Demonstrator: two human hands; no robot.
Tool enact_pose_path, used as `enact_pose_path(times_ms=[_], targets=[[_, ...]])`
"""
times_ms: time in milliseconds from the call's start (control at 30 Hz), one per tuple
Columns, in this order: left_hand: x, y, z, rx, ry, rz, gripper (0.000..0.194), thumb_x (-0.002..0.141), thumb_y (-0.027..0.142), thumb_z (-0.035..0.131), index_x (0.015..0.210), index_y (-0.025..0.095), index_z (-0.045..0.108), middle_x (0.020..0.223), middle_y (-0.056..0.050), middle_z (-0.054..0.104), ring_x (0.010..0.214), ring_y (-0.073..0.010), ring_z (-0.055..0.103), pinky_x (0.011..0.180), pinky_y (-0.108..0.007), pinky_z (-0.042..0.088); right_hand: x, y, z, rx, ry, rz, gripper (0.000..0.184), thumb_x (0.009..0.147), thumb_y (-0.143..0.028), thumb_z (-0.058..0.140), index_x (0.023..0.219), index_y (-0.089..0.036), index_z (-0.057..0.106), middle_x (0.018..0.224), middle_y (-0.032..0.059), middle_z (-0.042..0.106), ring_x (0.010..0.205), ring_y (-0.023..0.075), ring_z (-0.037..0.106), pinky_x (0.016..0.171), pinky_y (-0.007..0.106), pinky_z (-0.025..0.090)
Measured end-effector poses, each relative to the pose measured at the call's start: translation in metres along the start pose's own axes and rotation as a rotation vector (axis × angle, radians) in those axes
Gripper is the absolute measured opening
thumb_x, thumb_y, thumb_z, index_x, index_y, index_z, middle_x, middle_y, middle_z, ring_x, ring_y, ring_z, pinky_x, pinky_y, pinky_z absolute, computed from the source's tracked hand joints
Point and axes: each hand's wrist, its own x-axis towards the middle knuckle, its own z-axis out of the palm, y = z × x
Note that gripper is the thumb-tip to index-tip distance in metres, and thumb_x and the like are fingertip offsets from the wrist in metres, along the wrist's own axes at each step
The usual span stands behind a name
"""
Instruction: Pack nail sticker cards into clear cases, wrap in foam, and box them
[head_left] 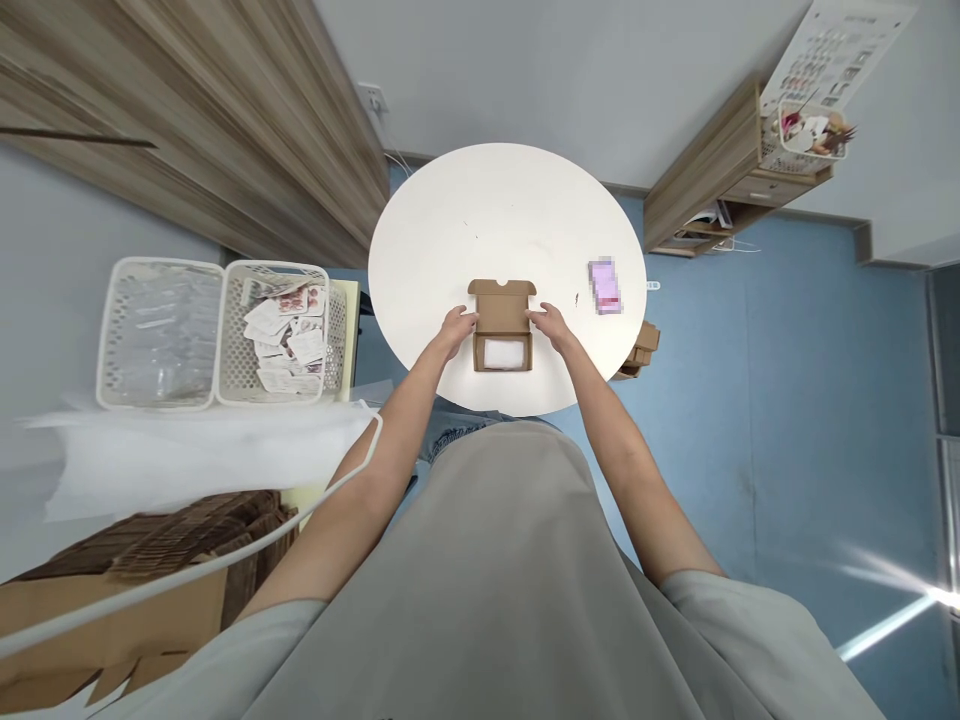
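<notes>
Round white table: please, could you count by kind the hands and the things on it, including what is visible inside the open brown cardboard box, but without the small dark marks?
Open brown cardboard box: 1
White rectangular item inside the box: 1
Blurred purple rectangular item: 1
Bare hands, left and right: 2
Total: 5

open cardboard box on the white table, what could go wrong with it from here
The side flaps stick out at the far end of the lid, so they might catch or crease if it is folded down.
The left hand and right hand are at opposite sides of the lid; uneven pressure could skew it.
The white item lies in the cardboard box; its height is hard to judge, so it might obstruct closing.
</notes>
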Motion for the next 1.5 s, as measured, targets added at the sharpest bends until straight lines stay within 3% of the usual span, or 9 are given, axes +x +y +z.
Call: enact_pose_path(times_ms=[233,433,567,700,900,1100,1300,1400,1500], targets=[[-0.010,0.007,-0.004,-0.123,-0.042,-0.060,0.099,0.088,0.025,0.077,0.174,0.009,0.029,0.161,-0.026,0.058,0.149,-0.0326,0.059,0.124,-0.041,0.048,-0.013,-0.006,0.006,0.151,0.005,0.047,0.084,0.101,-0.038,0.070,0.169,-0.007,0.034,0.149,0.0196,0.068,0.132,0.0238,0.071,0.120,0.037,0.054],[-0.010,0.003,-0.003,-0.027,-0.029,-0.067,0.096,0.088,0.030,0.079,0.171,0.007,0.035,0.160,-0.029,0.057,0.145,-0.0349,0.062,0.117,-0.043,0.053,-0.017,-0.011,0.010,0.064,0.010,0.096,0.075,0.102,-0.036,0.070,0.165,-0.006,0.042,0.157,0.0238,0.062,0.127,0.0257,0.074,0.112,0.036,0.060],[-0.014,0.001,-0.002,0.012,-0.042,-0.067,0.088,0.088,0.031,0.078,0.165,0.006,0.043,0.157,-0.029,0.060,0.143,-0.0336,0.064,0.117,-0.044,0.052,-0.020,-0.012,0.007,0.036,0.000,0.138,0.069,0.100,-0.032,0.072,0.159,-0.004,0.050,0.149,0.0235,0.068,0.124,0.0271,0.075,0.113,0.040,0.059],[-0.023,0.004,-0.001,0.057,-0.042,0.015,0.078,0.093,0.028,0.072,0.164,0.010,0.046,0.159,-0.025,0.060,0.146,-0.0320,0.061,0.119,-0.045,0.050,-0.024,-0.010,0.004,-0.003,0.023,0.010,0.070,0.098,-0.035,0.073,0.159,-0.011,0.051,0.146,0.0192,0.072,0.130,0.0282,0.071,0.115,0.045,0.057],[-0.043,0.005,-0.004,0.144,-0.066,0.215,0.079,0.094,0.028,0.071,0.166,0.015,0.045,0.164,-0.023,0.055,0.147,-0.0323,0.059,0.123,-0.047,0.047,-0.048,-0.007,-0.001,-0.159,0.067,-0.218,0.079,0.095,-0.050,0.076,0.162,-0.016,0.052,0.158,0.0191,0.062,0.132,0.0306,0.070,0.114,0.044,0.056],[-0.074,-0.020,-0.002,0.279,-0.128,0.329,0.078,0.092,0.026,0.066,0.167,0.019,0.047,0.169,-0.018,0.051,0.147,-0.0329,0.059,0.123,-0.047,0.048,-0.098,0.013,0.000,-0.410,0.018,-0.303,0.068,0.097,-0.030,0.060,0.164,-0.019,0.051,0.163,0.0156,0.059,0.143,0.0328,0.063,0.121,0.048,0.052],[-0.103,-0.058,0.003,0.441,-0.127,0.325,0.084,0.087,0.025,0.069,0.168,0.023,0.045,0.177,-0.012,0.043,0.163,-0.0326,0.042,0.136,-0.049,0.031,-0.130,0.042,0.006,-0.629,-0.064,-0.347,0.075,0.098,-0.023,0.053,0.171,-0.017,0.039,0.174,0.0149,0.045,0.156,0.0346,0.050,0.126,0.053,0.047],[-0.114,-0.070,0.003,0.484,-0.101,0.315,0.086,0.088,0.027,0.070,0.170,0.021,0.042,0.178,-0.011,0.041,0.166,-0.0329,0.035,0.138,-0.050,0.026,-0.141,0.049,0.006,-0.693,-0.081,-0.325,0.075,0.102,-0.026,0.052,0.173,-0.018,0.033,0.165,0.0166,0.057,0.142,0.0380,0.062,0.115,0.054,0.054],[-0.121,-0.077,0.002,0.534,-0.093,0.309,0.077,0.093,0.028,0.065,0.167,0.020,0.047,0.173,-0.013,0.049,0.161,-0.0358,0.044,0.135,-0.051,0.033,-0.148,0.050,0.008,-0.788,-0.070,-0.253,0.064,0.107,-0.029,0.049,0.169,-0.020,0.039,0.150,0.0157,0.069,0.127,0.0396,0.070,0.106,0.051,0.057]])
